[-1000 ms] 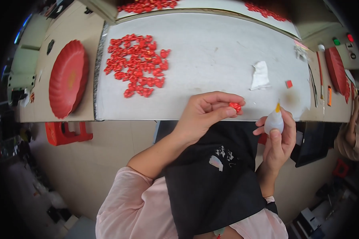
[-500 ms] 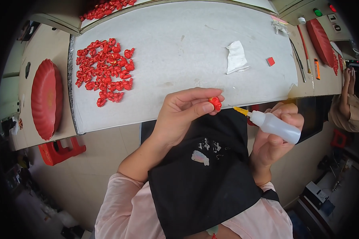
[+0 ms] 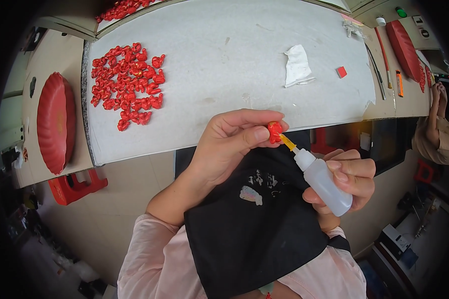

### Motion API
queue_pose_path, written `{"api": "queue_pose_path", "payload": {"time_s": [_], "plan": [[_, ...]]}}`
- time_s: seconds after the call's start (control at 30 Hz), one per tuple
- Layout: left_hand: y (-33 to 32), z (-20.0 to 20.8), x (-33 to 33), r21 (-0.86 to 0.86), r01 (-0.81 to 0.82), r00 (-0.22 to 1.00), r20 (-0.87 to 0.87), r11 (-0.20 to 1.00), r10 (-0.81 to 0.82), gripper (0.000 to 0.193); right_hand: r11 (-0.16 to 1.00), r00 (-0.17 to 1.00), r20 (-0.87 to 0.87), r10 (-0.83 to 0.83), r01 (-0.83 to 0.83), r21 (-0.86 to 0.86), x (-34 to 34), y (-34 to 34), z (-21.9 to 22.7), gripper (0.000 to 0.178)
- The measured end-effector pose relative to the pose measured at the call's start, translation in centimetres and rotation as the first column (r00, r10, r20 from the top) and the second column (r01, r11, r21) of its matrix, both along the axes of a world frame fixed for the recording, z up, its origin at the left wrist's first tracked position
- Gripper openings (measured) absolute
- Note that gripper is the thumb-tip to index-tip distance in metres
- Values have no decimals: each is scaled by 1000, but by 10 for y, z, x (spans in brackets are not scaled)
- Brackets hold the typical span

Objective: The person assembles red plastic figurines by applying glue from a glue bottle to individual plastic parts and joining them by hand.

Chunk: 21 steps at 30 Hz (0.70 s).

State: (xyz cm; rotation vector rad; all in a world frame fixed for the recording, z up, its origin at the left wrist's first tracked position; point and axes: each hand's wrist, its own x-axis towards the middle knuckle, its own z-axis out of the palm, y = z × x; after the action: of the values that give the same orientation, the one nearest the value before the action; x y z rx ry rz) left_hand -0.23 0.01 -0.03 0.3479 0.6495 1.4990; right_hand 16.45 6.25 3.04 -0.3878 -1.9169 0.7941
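Observation:
Between the thumb and fingers of my left hand [image 3: 229, 137] is a small glossy red figurine [image 3: 274, 131] with gold touches, held over the table's near edge. My right hand [image 3: 351, 174] grips a translucent white squeeze bottle [image 3: 324, 184], tilted up to the left. Its yellow needle tip [image 3: 287, 142] meets the lower right side of the figurine, or nearly so; actual contact is too fine to make out. Many similar red figurines [image 3: 127, 82] lie grouped on the left of the white-covered table [image 3: 209, 60].
A crumpled white tissue [image 3: 298, 65] and a small red square [image 3: 341, 72] lie at the right. Farther right are a brush [image 3: 382, 55], an orange tube [image 3: 399, 83] and a red tray [image 3: 403, 50]. Another scalloped red tray [image 3: 56, 122] sits left. A person's arms [image 3: 436, 109] show at far right.
My right hand has turned the bottle more upright and brought its yellow tip left to the figurine. My left hand has turned the figurine slightly. The view has shifted a little.

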Motion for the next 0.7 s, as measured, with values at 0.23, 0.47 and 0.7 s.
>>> {"api": "queue_pose_path", "payload": {"time_s": [0.23, 0.47, 0.7], "plan": [[0, 1, 0, 3, -1, 1000, 4, 1000, 1, 23, 1000, 1000, 21, -1, 1, 21, 0, 0, 0, 46], [0, 0, 0, 10, 14, 1000, 4, 1000, -14, 23, 999, 999, 34, 14, -15, 33, 0, 1, 1, 46], [0, -1, 1, 7, 10, 1000, -16, 1000, -10, 23, 999, 999, 47, 15, -16, 29, 1, 0, 1, 46]]}}
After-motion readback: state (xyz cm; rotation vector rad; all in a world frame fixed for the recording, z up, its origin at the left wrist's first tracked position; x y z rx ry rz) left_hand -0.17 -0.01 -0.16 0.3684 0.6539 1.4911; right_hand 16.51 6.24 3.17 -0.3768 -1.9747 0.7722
